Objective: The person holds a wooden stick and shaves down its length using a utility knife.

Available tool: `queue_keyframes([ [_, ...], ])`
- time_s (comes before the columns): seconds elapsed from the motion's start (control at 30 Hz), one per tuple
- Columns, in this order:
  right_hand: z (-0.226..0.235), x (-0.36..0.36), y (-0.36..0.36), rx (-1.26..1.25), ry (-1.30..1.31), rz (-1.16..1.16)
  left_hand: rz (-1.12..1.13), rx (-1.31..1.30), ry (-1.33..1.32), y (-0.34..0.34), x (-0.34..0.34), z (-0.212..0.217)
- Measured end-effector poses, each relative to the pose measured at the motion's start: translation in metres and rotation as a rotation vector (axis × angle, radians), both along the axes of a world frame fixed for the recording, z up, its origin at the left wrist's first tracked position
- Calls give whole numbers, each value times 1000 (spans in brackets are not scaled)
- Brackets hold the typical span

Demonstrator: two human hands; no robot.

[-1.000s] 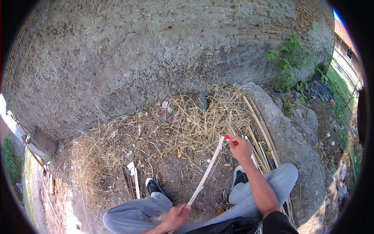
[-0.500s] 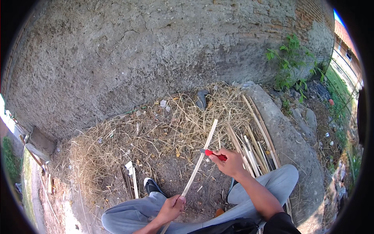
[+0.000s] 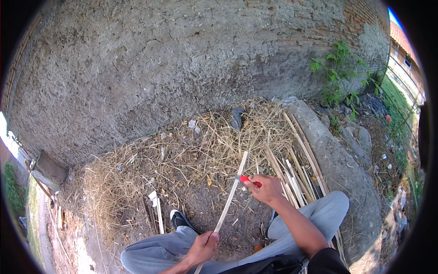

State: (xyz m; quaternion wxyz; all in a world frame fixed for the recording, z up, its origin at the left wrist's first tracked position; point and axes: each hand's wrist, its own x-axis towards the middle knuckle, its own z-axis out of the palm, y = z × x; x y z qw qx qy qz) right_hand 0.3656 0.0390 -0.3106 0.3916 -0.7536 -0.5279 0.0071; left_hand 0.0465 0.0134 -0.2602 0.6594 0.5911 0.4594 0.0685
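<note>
A thin, pale wooden strip (image 3: 228,203) slants up and away from my lap. Low in the view, my left hand (image 3: 204,247) is closed around its near part, and the strip's tail shows below the fist. My right hand (image 3: 267,188) grips a knife with a red handle (image 3: 251,180). Its short dark blade lies against the strip, well above my left hand and below the strip's far end. The fingers of my right hand partly cover the handle.
Several wooden strips (image 3: 299,182) lie to the right, beside a large grey stone (image 3: 337,169). Dry straw (image 3: 182,160) covers the ground up to the rough wall (image 3: 182,68). A dark shoe-like object (image 3: 236,118) rests near the wall. Pale pieces (image 3: 157,208) lie left of my shoe (image 3: 181,219).
The strip's far end has come nearer to me and a little left, its near part drawn down with my left hand. My right hand and the knife have barely moved.
</note>
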Motion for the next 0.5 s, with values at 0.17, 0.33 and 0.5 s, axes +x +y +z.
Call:
queue_keyframes([
  [0.17, 21, 62, -1, -68, 166, -281, -69, 314, 49, 10, -6, -22],
  [0.33, 30, 28, -4, 103, 274, -160, -67, 19, 19, 15, -2, -18],
  [0.5, 15, 5, -12, 161, 274, -31, -14, -103, -49, 24, 5, -11],
])
